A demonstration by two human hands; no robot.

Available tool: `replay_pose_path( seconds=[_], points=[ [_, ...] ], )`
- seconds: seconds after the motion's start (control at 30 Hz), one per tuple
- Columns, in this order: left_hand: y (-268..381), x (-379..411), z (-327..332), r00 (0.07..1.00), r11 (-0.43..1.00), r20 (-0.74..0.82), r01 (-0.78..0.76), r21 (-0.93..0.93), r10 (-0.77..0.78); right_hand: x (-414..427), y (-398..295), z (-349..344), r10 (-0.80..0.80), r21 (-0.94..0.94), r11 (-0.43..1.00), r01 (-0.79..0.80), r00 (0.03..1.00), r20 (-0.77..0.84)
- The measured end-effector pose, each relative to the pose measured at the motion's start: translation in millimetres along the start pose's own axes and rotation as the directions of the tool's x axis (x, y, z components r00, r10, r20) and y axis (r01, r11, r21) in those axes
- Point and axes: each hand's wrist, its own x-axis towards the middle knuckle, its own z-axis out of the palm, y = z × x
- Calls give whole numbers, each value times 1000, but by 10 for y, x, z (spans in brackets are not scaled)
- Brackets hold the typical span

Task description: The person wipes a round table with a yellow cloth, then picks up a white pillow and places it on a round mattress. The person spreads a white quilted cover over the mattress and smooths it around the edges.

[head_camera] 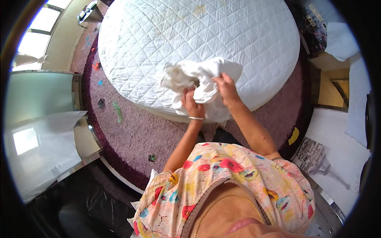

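Note:
A bunched white cloth (205, 71), perhaps bed linen, is gathered between both hands above the near edge of a round bed. My left hand (192, 102), with a bracelet at the wrist, grips the lower left part of the cloth. My right hand (226, 87) holds its right side, fingers pinched on a fold. Some of the cloth hangs over the bed's near edge and its left end is blurred. Beneath it, the white quilted mattress cover (253, 35) shows diamond stitching and yellowish stains near the far side.
Purple carpet (128, 131) surrounds the bed, with a green piece (117, 112) and several other coloured bits on it. A yellow piece (293, 136) lies at the right. A small side table (94, 15) stands far left. Black plastic-like material (80, 202) is at lower left.

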Motion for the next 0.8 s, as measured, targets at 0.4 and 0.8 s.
replay_pose_path(
  seconds=[0.4, 0.8],
  points=[
    [379, 946, -610, 914, 964, 315, -221, -147, 257, -104, -130, -93, -535, -788, 62, 613, 687, 492],
    [-297, 1264, -511, 887, 981, 455, -150, 126, 77, 261, -275, 45, -418, -701, -29, 713, 628, 656]
  ],
)
